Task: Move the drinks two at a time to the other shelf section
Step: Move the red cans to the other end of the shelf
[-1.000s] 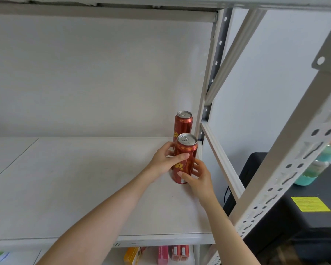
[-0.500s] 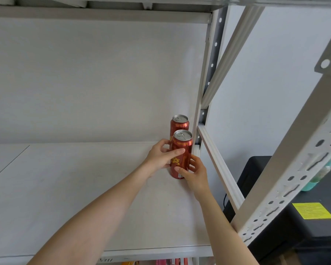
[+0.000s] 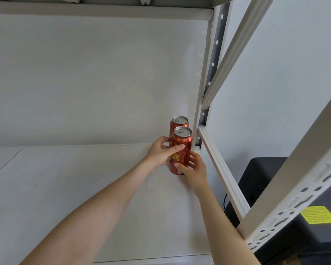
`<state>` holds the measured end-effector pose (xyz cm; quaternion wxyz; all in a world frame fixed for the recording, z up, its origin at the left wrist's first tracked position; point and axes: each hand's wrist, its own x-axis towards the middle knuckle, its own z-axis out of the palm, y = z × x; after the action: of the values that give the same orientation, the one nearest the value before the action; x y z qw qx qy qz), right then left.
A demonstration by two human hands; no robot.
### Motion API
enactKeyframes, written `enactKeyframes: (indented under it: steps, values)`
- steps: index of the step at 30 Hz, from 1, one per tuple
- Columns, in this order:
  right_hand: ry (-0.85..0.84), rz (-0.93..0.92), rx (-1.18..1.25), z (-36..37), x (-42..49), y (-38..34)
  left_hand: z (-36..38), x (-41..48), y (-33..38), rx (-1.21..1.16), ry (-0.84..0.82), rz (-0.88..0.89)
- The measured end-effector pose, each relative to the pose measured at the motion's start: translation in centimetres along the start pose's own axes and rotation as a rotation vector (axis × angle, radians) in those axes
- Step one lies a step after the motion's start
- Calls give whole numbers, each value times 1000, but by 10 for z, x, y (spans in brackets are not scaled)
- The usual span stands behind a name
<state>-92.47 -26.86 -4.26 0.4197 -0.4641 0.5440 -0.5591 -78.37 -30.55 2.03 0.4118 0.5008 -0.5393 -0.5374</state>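
Two red cans stand upright on the white shelf board [image 3: 84, 188], far right end, close to the perforated rear upright post [image 3: 206, 92]. Front can [image 3: 181, 150] sits directly ahead of the rear can [image 3: 179, 123], the two touching or nearly so; can't tell which. Both have silver tops with pull tabs, and the front one shows gold lettering down its side. Left hand [image 3: 161, 153] comes in from the left, thumb laid across the front can's face, fingers curled round toward the gap between the cans; partly closed around the front can's left side, in contact. Whether those fingers also touch the rear can is hidden. Right hand [image 3: 196, 169] comes in from the right and lower, thumb pressed on the front can near its base, other fingers wrapped behind on the right side; partly closed, in contact with the same can. So both hands are on the front can, and the can's base looks to be resting on the board. Rear can has only its top part showing above the front one. Rest of the board to the left is bare white with a seam line at far left. Right of the rack, a diagonal brace [image 3: 237, 50], a white front post [image 3: 294, 188], and a black box [image 3: 294, 236] with a yellow label [image 3: 317, 214] below.
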Motion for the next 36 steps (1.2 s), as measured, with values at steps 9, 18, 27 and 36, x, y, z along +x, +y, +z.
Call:
enactKeyframes:
  steps: [9,18,27,36]
  values:
    - [80,28,-106,2,-8,-1,-9,-2,-3,135,-21,48]
    - [150,-17,-442,-2,-52,-8,-57,-46,-22,479,126,141]
    - [-9,-256,-1099,24,-127,-27,-106,-148,-54,1282,224,304]
    - [-223,-326,-1338,67,-197,-38,-166,-242,-78,1497,349,285]
